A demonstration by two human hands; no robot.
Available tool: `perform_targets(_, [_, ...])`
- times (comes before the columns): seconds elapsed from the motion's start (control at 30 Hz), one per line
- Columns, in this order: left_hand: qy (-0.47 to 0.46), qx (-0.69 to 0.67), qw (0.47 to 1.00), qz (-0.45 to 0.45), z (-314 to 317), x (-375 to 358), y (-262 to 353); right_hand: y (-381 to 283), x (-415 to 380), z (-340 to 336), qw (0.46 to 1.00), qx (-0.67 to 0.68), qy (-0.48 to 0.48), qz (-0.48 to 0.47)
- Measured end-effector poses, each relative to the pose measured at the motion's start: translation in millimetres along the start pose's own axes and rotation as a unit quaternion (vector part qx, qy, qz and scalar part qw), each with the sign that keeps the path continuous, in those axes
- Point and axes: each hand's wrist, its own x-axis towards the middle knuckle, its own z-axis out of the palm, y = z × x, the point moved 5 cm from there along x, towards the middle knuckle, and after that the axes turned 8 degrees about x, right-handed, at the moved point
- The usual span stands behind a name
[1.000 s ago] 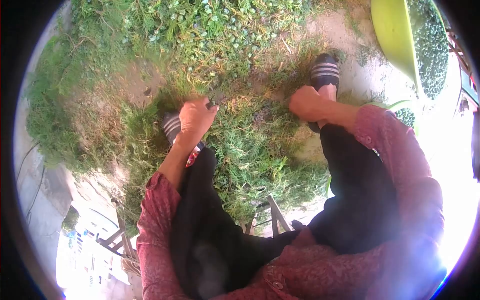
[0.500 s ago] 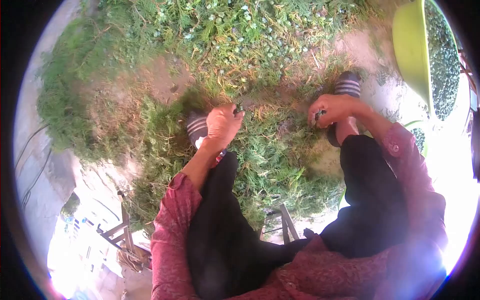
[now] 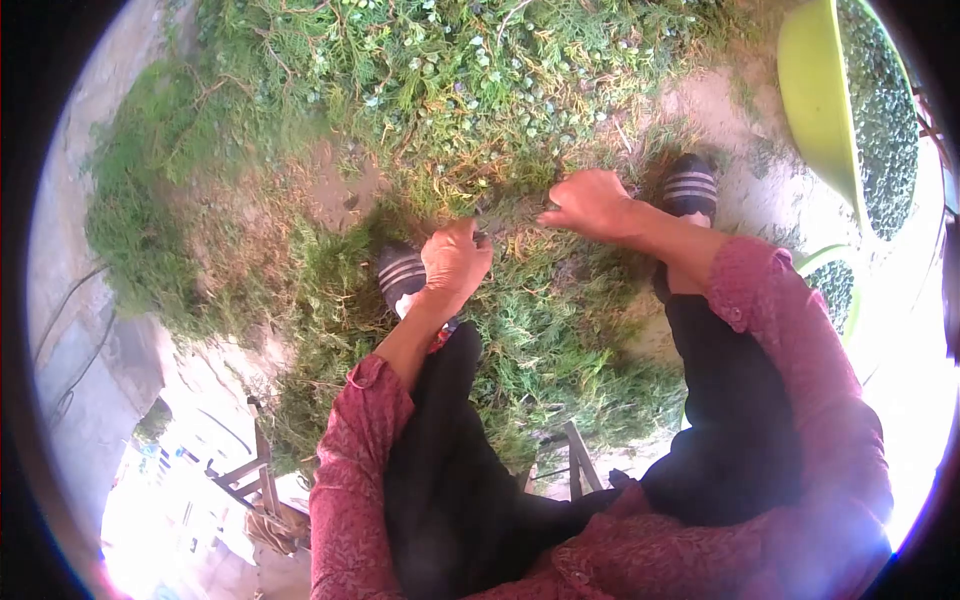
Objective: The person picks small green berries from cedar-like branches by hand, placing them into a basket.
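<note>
My left hand (image 3: 456,266) is closed just above the left shoe, its fingertips pinched by a small dark bit too small to name. Across from it, my right hand (image 3: 592,206) is curled, back side up, over the greenery; whatever its fingers hold, if anything, is hidden. A gap separates the two hands. Beneath and around them lie evergreen cuttings (image 3: 540,345), green with yellowed tips. Beyond my hands is a thicker heap of sprigs (image 3: 470,90) bearing small pale blue-green cones.
At the right stands a yellow-green basin (image 3: 815,95) holding many small green pieces (image 3: 880,130). Another green-rimmed container (image 3: 828,252) sits below it. My striped shoes (image 3: 690,187) rest among the cuttings. A wooden frame (image 3: 262,465) stands at the lower left.
My right hand has moved left from beside the right shoe, toward my left hand. The small green pieces seen in it before are now out of sight. My left hand has barely shifted.
</note>
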Motion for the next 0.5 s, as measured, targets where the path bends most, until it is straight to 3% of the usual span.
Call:
perform_targets(0.23, [0.097,-0.093,0.991,0.012,-14.9,-4.1,-11.1,10.1,19.3,14.3,0.996,-0.051,-0.029,0.063])
perform_targets(0.3, [0.110,-0.148,0.983,0.020,-26.3,-8.7,-6.4,9.5,8.7,-3.2,0.969,0.229,-0.088,0.024])
perform_targets(0.33, [0.122,-0.202,0.971,0.029,-34.9,-12.7,-1.2,14.0,3.8,-0.9,0.969,0.229,-0.090,0.024])
perform_targets(0.37, [0.121,-0.203,0.971,0.027,-40.7,-15.5,6.7,18.0,-2.9,5.3,0.882,0.451,-0.121,0.058])
perform_targets(0.4, [0.116,-0.230,0.962,0.085,-47.4,-17.5,23.6,17.9,-7.4,10.4,0.744,0.647,-0.142,0.089])
perform_targets(0.43, [0.111,-0.256,0.949,0.145,-54.6,-19.2,39.5,9.9,-8.0,12.6,0.697,0.699,-0.140,0.072])
perform_targets(0.47, [0.113,-0.256,0.949,0.146,-61.3,-19.9,48.3,6.4,-2.9,19.5,0.699,0.698,-0.138,0.071])
perform_targets(0.5, [0.091,-0.272,0.943,0.170,-65.8,-21.4,58.5,3.9,3.7,31.1,0.650,0.741,-0.139,0.098])
